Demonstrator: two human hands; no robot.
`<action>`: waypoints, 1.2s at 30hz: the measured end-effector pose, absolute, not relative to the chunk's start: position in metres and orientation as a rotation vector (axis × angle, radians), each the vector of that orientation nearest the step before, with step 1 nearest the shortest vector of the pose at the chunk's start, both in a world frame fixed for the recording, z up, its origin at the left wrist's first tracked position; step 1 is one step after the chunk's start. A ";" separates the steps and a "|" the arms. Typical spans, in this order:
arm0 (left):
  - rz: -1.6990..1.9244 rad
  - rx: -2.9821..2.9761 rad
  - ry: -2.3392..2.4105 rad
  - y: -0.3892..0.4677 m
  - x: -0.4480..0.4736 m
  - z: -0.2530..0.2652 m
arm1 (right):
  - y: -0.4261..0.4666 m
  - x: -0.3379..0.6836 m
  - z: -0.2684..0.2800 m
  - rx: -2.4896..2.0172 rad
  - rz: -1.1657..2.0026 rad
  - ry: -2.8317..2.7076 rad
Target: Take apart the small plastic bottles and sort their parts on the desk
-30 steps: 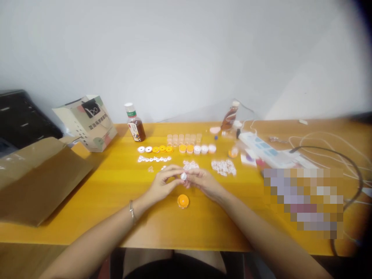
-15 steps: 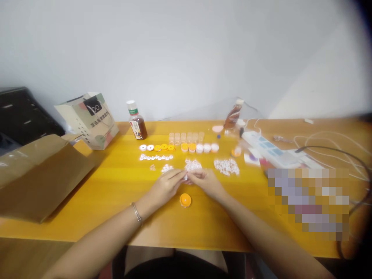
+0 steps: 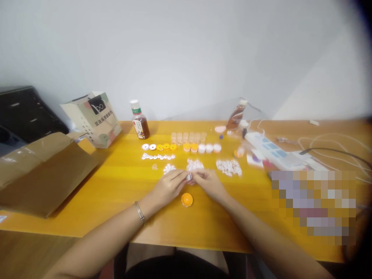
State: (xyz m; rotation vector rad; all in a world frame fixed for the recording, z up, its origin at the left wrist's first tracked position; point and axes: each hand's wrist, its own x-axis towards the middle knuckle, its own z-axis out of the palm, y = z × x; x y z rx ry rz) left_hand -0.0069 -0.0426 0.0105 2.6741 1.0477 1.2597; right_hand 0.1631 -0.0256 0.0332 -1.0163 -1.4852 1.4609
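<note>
Between the fingertips of my left hand (image 3: 172, 185) and my right hand (image 3: 208, 183) is a small white piece with dark marks (image 3: 189, 176); both hands are closed on it. Its exact kind is too small to make out. Just below my hands an orange round cap (image 3: 187, 200) lies on the table with its hollow side up. Beyond my fingertips are heaps of small white parts: one pile (image 3: 169, 168) at the left, a middle pile (image 3: 195, 165) partly behind my hands, and a larger pile (image 3: 229, 167) at the right.
Behind the piles run a row of small white pieces (image 3: 158, 157), white and orange rings (image 3: 166, 147), caps (image 3: 201, 148) and clear cups (image 3: 188, 138). Two brown bottles (image 3: 141, 126) (image 3: 236, 115), a paper bag (image 3: 100, 120), a cardboard box (image 3: 43, 174) and a power strip (image 3: 269, 149) surround them.
The whole view has shifted slightly to the right. My hands stay together at the same spot, and the small white piece between them shows more of its marked face.
</note>
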 end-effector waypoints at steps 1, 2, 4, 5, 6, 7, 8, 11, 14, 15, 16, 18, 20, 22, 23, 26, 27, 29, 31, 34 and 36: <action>1.265 2.644 1.055 -0.042 -0.007 0.011 | -0.025 0.164 0.033 -0.998 1.475 -1.487; 1.272 2.617 1.056 -0.042 -0.008 0.012 | -0.024 0.164 0.033 -0.983 1.487 -1.487; 1.296 2.567 1.041 -0.041 -0.008 0.013 | -0.024 0.165 0.033 -0.957 1.512 -1.487; 1.302 2.542 1.029 -0.041 -0.009 0.014 | -0.023 0.166 0.033 -0.945 1.525 -1.487; 1.307 2.515 1.016 -0.041 -0.009 0.015 | -0.023 0.166 0.033 -0.935 1.540 -1.484; 1.311 2.486 1.007 -0.041 -0.010 0.016 | -0.022 0.167 0.033 -0.926 1.553 -1.477; 1.313 2.452 1.006 -0.041 -0.010 0.016 | -0.022 0.167 0.033 -0.918 1.568 -1.467; 1.334 2.334 1.014 -0.040 -0.011 0.016 | -0.020 0.168 0.033 -0.903 1.613 -1.426; 1.364 2.212 1.013 -0.039 -0.012 0.014 | -0.020 0.168 0.032 -0.911 1.623 -1.377; 1.371 2.182 1.007 -0.039 -0.012 0.013 | -0.021 0.168 0.032 -0.915 1.617 -1.367; 1.375 2.161 1.002 -0.038 -0.011 0.013 | -0.021 0.167 0.032 -0.916 1.610 -1.361; 1.376 2.143 1.001 -0.039 -0.010 0.013 | -0.023 0.166 0.033 -0.915 1.588 -1.362; 1.378 2.156 1.017 -0.040 -0.009 0.014 | -0.023 0.164 0.033 -0.923 1.554 -1.373; 1.382 2.212 1.027 -0.041 -0.009 0.014 | -0.023 0.164 0.032 -0.949 1.516 -1.386; 1.379 2.257 1.023 -0.041 -0.009 0.014 | -0.023 0.163 0.032 -0.966 1.500 -1.394; 1.356 2.405 1.000 -0.042 -0.009 0.014 | -0.020 0.164 0.030 -1.012 1.469 -1.433; 1.352 2.439 1.000 -0.042 -0.009 0.013 | -0.020 0.165 0.030 -1.023 1.459 -1.452; 1.352 2.476 1.011 -0.041 -0.009 0.012 | -0.020 0.166 0.031 -1.038 1.424 -1.507; 1.358 2.484 1.023 -0.041 -0.009 0.011 | -0.022 0.166 0.033 -1.054 1.342 -1.591; 1.379 2.477 1.029 -0.041 -0.009 0.011 | -0.025 0.168 0.035 -1.079 1.069 -1.770; 1.428 2.465 1.037 -0.041 -0.011 0.013 | -0.024 0.172 0.035 -1.113 0.828 -1.861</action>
